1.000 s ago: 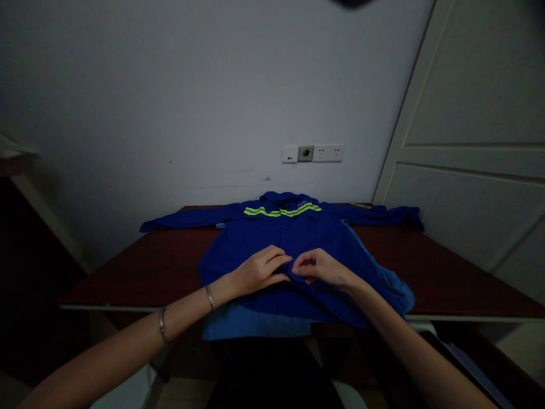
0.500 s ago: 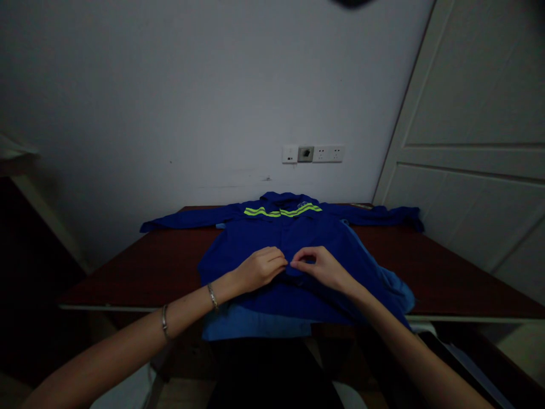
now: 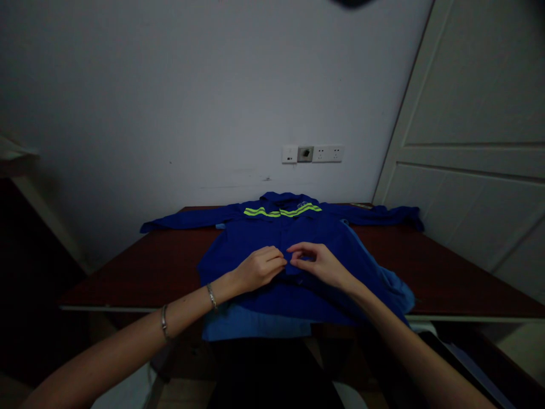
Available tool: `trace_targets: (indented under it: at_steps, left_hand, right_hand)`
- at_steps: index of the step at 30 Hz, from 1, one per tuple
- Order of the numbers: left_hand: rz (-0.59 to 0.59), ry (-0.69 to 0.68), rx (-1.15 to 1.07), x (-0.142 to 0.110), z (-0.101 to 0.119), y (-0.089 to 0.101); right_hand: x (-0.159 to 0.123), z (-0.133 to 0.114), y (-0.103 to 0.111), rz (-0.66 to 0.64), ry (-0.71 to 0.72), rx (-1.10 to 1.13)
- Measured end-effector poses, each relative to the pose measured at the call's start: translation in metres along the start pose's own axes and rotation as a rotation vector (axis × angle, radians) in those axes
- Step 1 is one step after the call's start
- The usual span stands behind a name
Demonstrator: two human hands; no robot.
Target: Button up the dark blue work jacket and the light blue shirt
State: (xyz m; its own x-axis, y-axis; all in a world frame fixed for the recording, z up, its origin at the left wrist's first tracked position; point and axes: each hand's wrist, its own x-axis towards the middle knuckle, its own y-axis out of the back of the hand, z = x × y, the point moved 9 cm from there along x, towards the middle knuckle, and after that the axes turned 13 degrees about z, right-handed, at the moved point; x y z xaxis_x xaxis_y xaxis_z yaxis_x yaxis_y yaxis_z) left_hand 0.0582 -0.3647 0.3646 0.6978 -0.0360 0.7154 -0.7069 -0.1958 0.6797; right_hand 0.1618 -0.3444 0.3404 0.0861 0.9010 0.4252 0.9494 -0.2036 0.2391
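A dark blue work jacket (image 3: 255, 250) lies spread on the table, its collar toward the wall and both sleeves stretched out sideways. Yellow-green reflective strips cross its chest. Over the lower front, my left hand (image 3: 261, 268) has its fingers closed in a pinch on the cloth at the front opening. Just to the right, my right hand (image 3: 319, 264) is curved, index finger raised apart from the thumb, close to the same front edge. Any button between the fingertips is too small or hidden to make out. Light blue cloth (image 3: 259, 322) shows beneath the jacket's hem.
The dark red table (image 3: 451, 272) stands against a pale wall with a row of sockets (image 3: 313, 154). A white panelled door (image 3: 477, 170) is at the right. Below the table's right front edge are dark and pale items. A pale seat (image 3: 128, 389) shows at lower left.
My right index finger has lifted away from the thumb, widening the gap between them. My left hand and the jacket stay almost in place.
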Motion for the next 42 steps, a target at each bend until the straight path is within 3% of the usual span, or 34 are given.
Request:
trace_targets:
  at_steps: [3, 9, 12, 20, 31, 37, 42]
  left_hand:
    - [0.004, 0.099, -0.097, 0.003, -0.002, 0.003]
    - [0.038, 0.503, -0.318, 0.001, -0.025, 0.0]
    - [0.037, 0.633, -0.387, -0.005, -0.036, -0.006]
    - [0.035, 0.667, -0.444, -0.007, -0.039, -0.011]
    - [0.083, 0.681, -0.381, -0.006, -0.038, -0.006]
    - [0.048, 0.806, -0.353, -0.017, -0.048, -0.018]
    - [0.025, 0.825, -0.363, -0.018, -0.049, -0.025]
  right_hand:
    - [-0.001, 0.0, 0.001, 0.025, 0.001, -0.017]
    - [-0.004, -0.005, 0.005, 0.089, 0.078, -0.03]
    - [-0.005, -0.007, 0.005, 0.12, 0.135, -0.05]
    - [0.0, 0.005, 0.007, 0.148, 0.05, 0.035]
    - [-0.002, 0.039, 0.006, 0.281, -0.34, 0.393]
    - [-0.002, 0.034, 0.008, 0.33, -0.217, 0.37]
    - [0.001, 0.027, 0.006, 0.232, -0.096, 0.242]
